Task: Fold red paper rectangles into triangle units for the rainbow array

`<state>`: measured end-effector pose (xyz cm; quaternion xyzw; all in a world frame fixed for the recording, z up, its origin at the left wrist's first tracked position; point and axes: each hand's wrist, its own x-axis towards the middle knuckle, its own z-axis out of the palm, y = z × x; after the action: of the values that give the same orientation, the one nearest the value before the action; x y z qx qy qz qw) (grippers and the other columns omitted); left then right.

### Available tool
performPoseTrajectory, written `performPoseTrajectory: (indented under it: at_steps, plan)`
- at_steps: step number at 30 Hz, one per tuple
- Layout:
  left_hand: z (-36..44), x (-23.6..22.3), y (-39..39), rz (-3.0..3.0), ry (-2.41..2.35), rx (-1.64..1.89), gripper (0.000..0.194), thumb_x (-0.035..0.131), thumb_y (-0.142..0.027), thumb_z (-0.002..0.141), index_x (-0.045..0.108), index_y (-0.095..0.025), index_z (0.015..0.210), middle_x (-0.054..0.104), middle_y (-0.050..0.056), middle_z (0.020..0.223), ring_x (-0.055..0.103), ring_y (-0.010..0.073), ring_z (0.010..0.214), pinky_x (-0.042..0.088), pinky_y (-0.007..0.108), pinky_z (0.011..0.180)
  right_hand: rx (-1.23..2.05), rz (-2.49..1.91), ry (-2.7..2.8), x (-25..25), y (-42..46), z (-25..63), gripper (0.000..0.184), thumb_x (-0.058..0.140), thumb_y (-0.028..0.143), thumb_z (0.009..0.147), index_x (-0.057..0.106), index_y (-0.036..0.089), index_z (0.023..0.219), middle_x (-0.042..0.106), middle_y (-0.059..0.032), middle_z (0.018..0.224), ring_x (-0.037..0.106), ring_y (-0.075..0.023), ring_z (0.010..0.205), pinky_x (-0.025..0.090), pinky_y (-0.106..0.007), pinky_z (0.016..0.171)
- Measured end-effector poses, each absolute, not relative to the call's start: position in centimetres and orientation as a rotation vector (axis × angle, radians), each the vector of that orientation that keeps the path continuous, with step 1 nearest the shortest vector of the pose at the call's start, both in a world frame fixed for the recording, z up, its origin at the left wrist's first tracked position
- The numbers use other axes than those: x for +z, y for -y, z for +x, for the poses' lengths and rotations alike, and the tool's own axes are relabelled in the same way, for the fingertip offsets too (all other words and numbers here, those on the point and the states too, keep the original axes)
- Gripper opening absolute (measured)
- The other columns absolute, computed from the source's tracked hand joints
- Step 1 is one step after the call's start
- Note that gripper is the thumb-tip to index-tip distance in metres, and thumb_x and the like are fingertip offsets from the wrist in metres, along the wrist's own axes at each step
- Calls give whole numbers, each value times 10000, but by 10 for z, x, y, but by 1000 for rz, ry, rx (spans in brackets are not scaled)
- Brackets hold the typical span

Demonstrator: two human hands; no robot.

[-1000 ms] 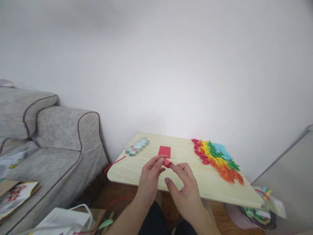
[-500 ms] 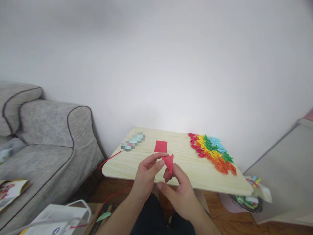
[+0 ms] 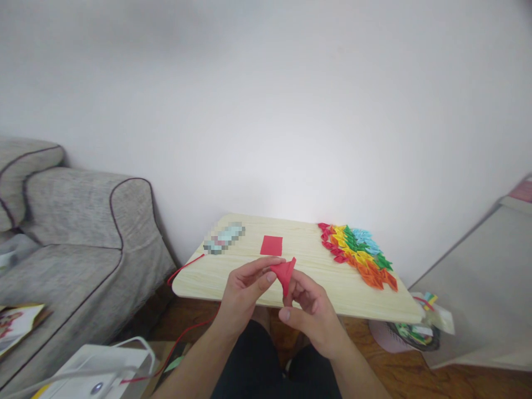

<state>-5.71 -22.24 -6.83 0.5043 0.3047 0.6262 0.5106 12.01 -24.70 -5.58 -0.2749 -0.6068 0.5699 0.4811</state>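
Note:
A folded piece of red paper [image 3: 284, 271] is held above the table's front part, its narrow end pointing down. My left hand [image 3: 247, 288] pinches its upper left corner between thumb and fingers. On the other side, my right hand [image 3: 310, 307] has its curled fingers against the paper's right and lower edge, with the thumb standing apart below. Whether those fingers press on the paper is partly hidden. Behind my hands, a flat red paper square [image 3: 271, 245] lies on the pale wooden table [image 3: 199, 282].
Folded paper pieces [image 3: 357, 252] in several colours lie in rows at the table's right. A blurred-out phone-like object [image 3: 224, 238] with a red cable is at the left. A grey sofa [image 3: 78, 221] stands left; a waste basket [image 3: 415, 336] sits below the right edge.
The folded red paper has turned slightly in my left hand's pinch. My right hand's fingers have shifted along its edge, and its thumb has moved a little rightward. The view has shifted slightly.

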Motion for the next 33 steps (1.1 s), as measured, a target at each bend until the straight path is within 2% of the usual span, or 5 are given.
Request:
performPoseTrajectory:
  at_steps: [3, 12, 20, 29, 33]
  plan:
    - [-58, -67, 224, 1356, -712, 1487, 246, 773, -217, 875, 807, -234, 1117, 774, 92, 1194, 674, 270, 1178, 494, 405, 1075, 1506, -652, 1354, -51, 245, 123, 449, 842, 373, 796, 749, 242, 1215, 451, 40, 731, 369, -140, 678, 315, -291, 652]
    - [-56, -63, 227, 1713, -669, 1489, 272, 712, -152, 916, 790, -263, 1151, 731, 107, 1202, 641, 270, 1186, 496, 465, 1069, 1625, -640, 1018, -59, 238, 117, 147, 785, 310, 873, 822, 192, 953, 543, 15, 706, 276, -104, 616, 254, -275, 594]
    - [-57, -59, 230, 1759, -800, 1557, 222, 738, -172, 891, 808, -254, 1086, 750, 106, 1126, 639, 281, 1138, 499, 473, 1049, 1384, -724, 1208, -57, 234, 118, 155, 832, 333, 804, 854, 261, 940, 736, -27, 854, 589, -200, 847, 452, -348, 829]
    - [-57, -53, 233, 1859, -882, 1574, 223, 732, -153, 889, 810, -268, 1063, 758, 90, 1067, 640, 270, 1074, 509, 453, 997, 1139, -815, 1363, -60, 233, 123, 149, 798, 380, 845, 845, 264, 925, 720, -36, 839, 608, -213, 829, 461, -359, 779]
    - [-57, -52, 233, 1876, -895, 1592, 213, 740, -152, 885, 809, -268, 1050, 761, 81, 1039, 642, 262, 1053, 508, 441, 985, 1214, -790, 1264, -56, 236, 121, 140, 785, 358, 858, 814, 243, 784, 662, -5, 732, 552, -184, 755, 422, -336, 736]
